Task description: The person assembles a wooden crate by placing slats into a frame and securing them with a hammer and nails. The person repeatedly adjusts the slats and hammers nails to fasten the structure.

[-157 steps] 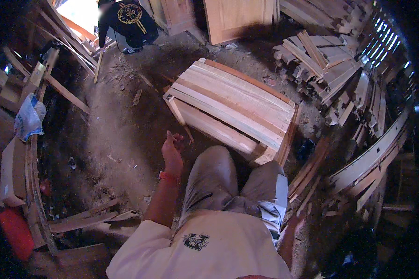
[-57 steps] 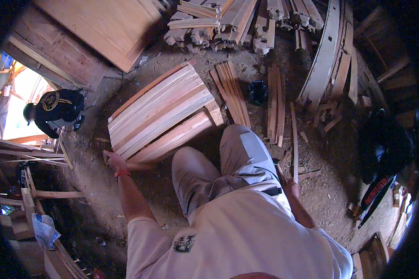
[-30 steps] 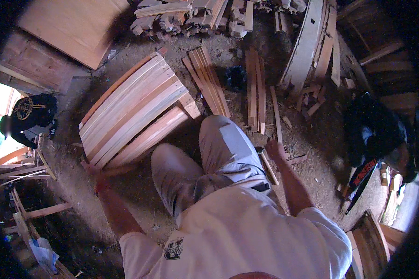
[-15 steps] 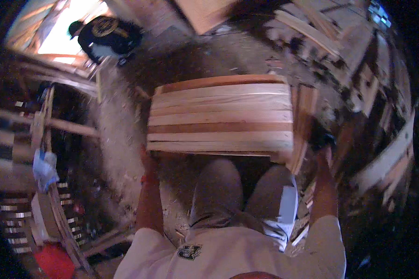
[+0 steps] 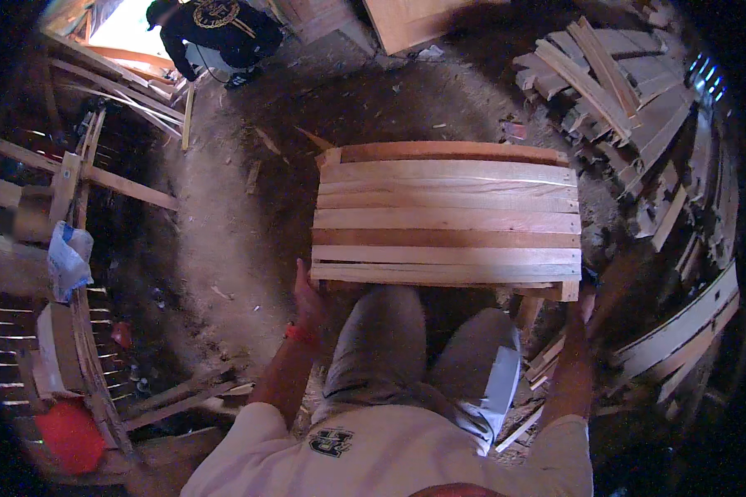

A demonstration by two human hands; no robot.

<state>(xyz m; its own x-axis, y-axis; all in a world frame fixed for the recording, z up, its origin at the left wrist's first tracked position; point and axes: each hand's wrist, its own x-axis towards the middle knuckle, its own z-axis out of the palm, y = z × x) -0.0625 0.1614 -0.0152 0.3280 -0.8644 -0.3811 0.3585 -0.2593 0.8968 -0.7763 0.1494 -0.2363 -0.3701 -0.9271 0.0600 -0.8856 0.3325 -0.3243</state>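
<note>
A slatted wooden crate (image 5: 446, 217) lies in front of my knees, its pale and reddish boards facing up and running left to right. My left hand (image 5: 308, 302), with a red band at the wrist, is against the crate's near left corner, at least one finger pointing up along its end. The other fingers are behind the corner. At the near right corner is my right hand (image 5: 587, 305), its fingers mostly hidden. Something dark shows just above it, and I cannot make out what it is.
A person (image 5: 220, 37) in black crouches at the far left by a bright opening. Stacked boards (image 5: 613, 99) fill the right side, and loose offcuts (image 5: 543, 364) lie by my right leg. A wooden frame (image 5: 83, 248) with a plastic bag (image 5: 70, 258) and a red object (image 5: 70, 435) stands left.
The crate has shifted right and slightly nearer, covering a board that stood beside it. My right hand, earlier apart from the crate, is now at its corner. The view has shifted too.
</note>
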